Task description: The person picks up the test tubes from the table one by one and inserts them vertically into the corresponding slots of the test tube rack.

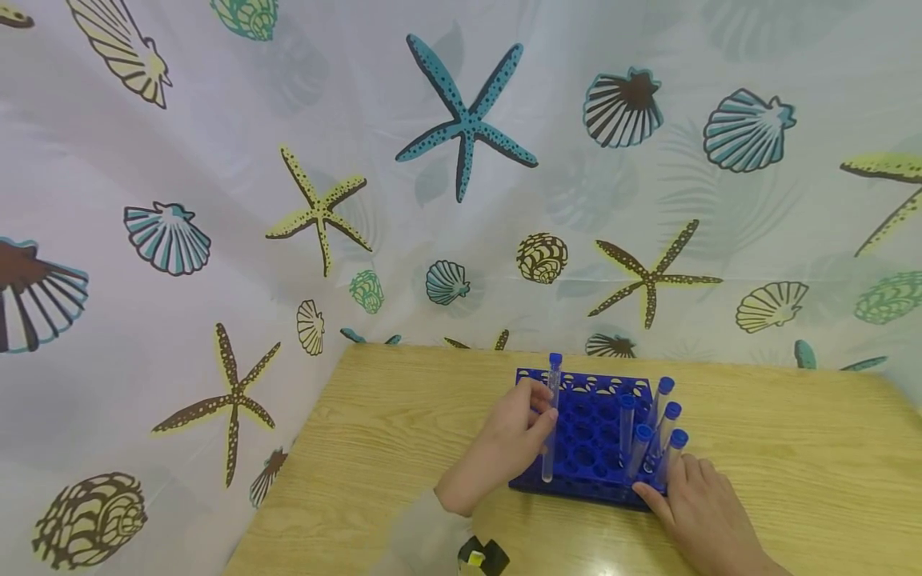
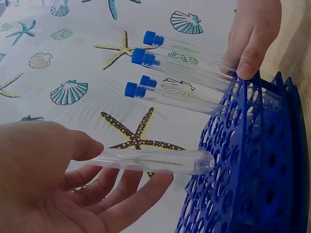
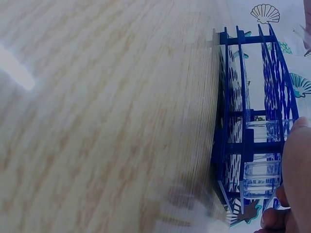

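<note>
My left hand point(image 1: 513, 432) pinches a clear test tube point(image 2: 155, 161) with a blue cap point(image 1: 555, 359), thumb on one side and fingers on the other. The tube is upright over the left part of a blue test tube rack point(image 1: 585, 456), its rounded bottom close to the rack's holes in the left wrist view. At the rack's right front corner my right hand point(image 1: 709, 508) grips the edge, thumb on the front. Several capped test tubes point(image 1: 626, 428) stand in the rack's right side, leaning slightly. Their lower ends point(image 3: 262, 171) show between the rack's tiers in the right wrist view.
The rack stands on a light wood-grain table point(image 1: 403, 416). Behind and to the left hangs a white sheet point(image 1: 403, 232) printed with starfish and shells, meeting the table's back and left edges. A black and yellow piece point(image 1: 483, 555) sits at the left sleeve.
</note>
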The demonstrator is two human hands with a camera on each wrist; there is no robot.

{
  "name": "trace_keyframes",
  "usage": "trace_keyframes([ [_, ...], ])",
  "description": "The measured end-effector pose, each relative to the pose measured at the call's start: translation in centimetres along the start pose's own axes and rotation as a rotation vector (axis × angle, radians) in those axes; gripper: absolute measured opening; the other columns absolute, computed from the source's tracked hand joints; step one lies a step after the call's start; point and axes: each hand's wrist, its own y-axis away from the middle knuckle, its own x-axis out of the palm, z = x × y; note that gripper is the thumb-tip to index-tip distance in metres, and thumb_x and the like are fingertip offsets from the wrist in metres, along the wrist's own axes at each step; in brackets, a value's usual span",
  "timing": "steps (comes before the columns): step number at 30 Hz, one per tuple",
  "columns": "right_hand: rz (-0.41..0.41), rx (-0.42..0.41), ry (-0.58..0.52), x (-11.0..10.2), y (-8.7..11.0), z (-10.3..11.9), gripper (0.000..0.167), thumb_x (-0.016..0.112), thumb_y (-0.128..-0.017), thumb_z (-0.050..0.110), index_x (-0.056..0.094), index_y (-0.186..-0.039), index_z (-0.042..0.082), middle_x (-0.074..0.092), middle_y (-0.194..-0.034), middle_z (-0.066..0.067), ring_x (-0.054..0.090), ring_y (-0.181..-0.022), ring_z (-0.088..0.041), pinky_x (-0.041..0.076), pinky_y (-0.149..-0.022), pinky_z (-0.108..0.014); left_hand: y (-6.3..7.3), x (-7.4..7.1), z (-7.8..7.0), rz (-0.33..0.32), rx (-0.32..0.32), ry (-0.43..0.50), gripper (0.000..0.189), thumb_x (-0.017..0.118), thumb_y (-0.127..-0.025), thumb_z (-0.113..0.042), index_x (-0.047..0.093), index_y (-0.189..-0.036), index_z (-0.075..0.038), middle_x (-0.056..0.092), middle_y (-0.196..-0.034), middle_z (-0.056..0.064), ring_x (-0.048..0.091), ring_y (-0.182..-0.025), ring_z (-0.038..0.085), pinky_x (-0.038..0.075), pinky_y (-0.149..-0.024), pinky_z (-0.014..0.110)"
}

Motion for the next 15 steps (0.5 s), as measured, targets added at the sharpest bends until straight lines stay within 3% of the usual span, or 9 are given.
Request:
trace_keyframes([
  [5, -0.014, -0.004, -0.005, 0.0, 0.0, 0.0, 0.051, 0.054, -0.098, 0.053, 0.049, -0.084, 0.004, 0.040, -0.075, -0.003, 0.034, -0.067, -0.018, 0.028, -0.061, -0.032, -1.2, 0.8, -0.8, -0.026, 0.092, -0.041, 0.017, 0.051, -0.104, -0.019, 0.050, -0.119, -0.011, 0.057, -0.102, 0.002, 0.059, -0.074, 0.001, 0.054, -0.062, 0.017],
  [12, -0.020, -0.009, -0.002, 0.0, 0.0, -0.1, 0.051, 0.054, -0.097, 0.053, 0.051, -0.087, 0.003, 0.041, -0.076, -0.003, 0.036, -0.068, -0.018, 0.029, -0.060, -0.032, -2.6, 1.6, -1.5, -0.039, 0.109, -0.073, 0.017, 0.055, -0.103, -0.019, 0.049, -0.118, -0.014, 0.055, -0.104, -0.002, 0.058, -0.080, 0.001, 0.053, -0.065, 0.015],
  [15, -0.010, -0.006, 0.003, 0.0, 0.0, -0.1, 0.053, 0.053, -0.098, 0.054, 0.052, -0.089, 0.002, 0.042, -0.077, -0.003, 0.037, -0.069, -0.019, 0.030, -0.061, -0.032, -3.2, 2.0, -1.7, -0.054, 0.145, -0.111, 0.016, 0.056, -0.102, -0.018, 0.049, -0.116, -0.014, 0.056, -0.104, -0.001, 0.059, -0.085, 0.003, 0.053, -0.071, 0.015],
])
